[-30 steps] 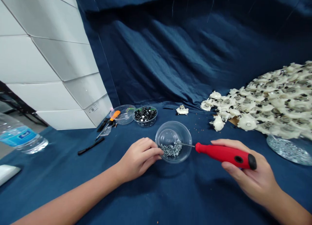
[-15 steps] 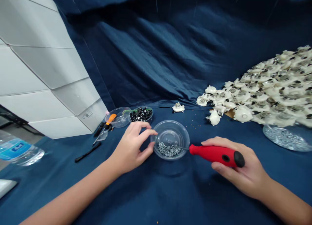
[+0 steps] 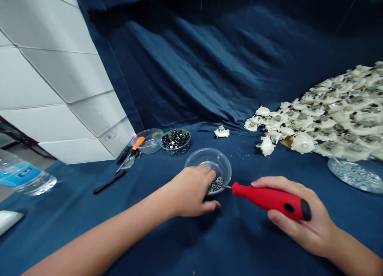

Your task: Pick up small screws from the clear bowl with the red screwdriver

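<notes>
The left hand [image 3: 193,192] is curling carefully into a clear plastic bowl [image 3: 217,160] of silver screws [image 3: 217,185]; the right hand [image 3: 295,224] is firmly gripping a red screwdriver [image 3: 269,199], tip held close.

Left hand: it [image 3: 191,192] is bent over the rim of a clear plastic bowl [image 3: 214,160], and its fingers [image 3: 209,176] are close to the small metal screws [image 3: 217,185] inside.
Right hand: it [image 3: 295,216] is closed around a red screwdriver [image 3: 269,198], whose thin shaft reaches to the bowl.
Worktop: a blue cloth [image 3: 143,232] covers it.
Behind the bowl: a round dish of small black parts [image 3: 175,142] and an orange-handled screwdriver [image 3: 138,142].
Right side: a big heap of white plastic parts [image 3: 338,124] and, in front of it, a shallow dish of screws [image 3: 356,174].
</notes>
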Motion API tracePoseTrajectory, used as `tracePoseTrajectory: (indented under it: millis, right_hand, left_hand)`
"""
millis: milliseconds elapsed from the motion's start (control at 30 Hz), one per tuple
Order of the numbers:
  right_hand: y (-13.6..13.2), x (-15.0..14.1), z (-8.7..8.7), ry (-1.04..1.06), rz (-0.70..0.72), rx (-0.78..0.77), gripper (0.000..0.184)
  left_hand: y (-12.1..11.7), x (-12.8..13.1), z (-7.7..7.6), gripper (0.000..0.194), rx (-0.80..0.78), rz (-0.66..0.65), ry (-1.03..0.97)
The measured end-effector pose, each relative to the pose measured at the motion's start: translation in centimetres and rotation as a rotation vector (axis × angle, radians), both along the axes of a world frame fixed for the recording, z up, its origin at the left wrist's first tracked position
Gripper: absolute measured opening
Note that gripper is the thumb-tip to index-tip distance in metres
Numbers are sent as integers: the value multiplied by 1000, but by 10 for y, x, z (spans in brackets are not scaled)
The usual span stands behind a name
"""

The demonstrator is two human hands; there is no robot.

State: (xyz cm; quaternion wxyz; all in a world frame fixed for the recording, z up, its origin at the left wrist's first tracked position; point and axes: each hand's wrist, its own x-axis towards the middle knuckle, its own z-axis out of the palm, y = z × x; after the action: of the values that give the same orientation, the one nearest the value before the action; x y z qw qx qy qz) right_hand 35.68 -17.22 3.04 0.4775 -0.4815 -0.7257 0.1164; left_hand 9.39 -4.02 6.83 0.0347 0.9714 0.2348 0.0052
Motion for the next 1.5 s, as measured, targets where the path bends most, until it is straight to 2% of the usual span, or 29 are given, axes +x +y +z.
tracePoseTrajectory:
  millis: [100,300,433,567,700,933,1100,1200,1333,1500]
  right_hand:
    - [-4,-2,-5,10,-70,63,28]
    - [-7,2,-4,87,-171,89,28]
    - [-6,3,-3,237,-156,13,26]
    - [-1,4,-3,460,-168,-79,27]
    - [11,13,-5,626,-119,-120,25]
    - [21,25,-10,632,-44,-157,31]
    - [19,22,-3,707,-88,-169,31]
    - [21,28,-2,709,-93,-144,33]
    - [23,34,-5,710,-174,-106,32]
    - [24,29,-5,663,-216,-93,34]
  left_hand:
    - [-2,0,1,37,-41,-11,9]
    - [4,1,6,24,-152,-29,16]
    - [6,1,8,14,-206,-42,11]
    - [4,0,7,13,-193,-75,7]
    - [4,-1,7,13,-184,-105,-8]
    - [6,-2,9,23,-175,-100,58]
    - [6,-2,7,52,-189,-102,9]
    - [6,-2,6,56,-193,-116,-24]
    - [7,-2,8,62,-231,-129,-26]
    - [8,3,20,68,-331,-79,99]
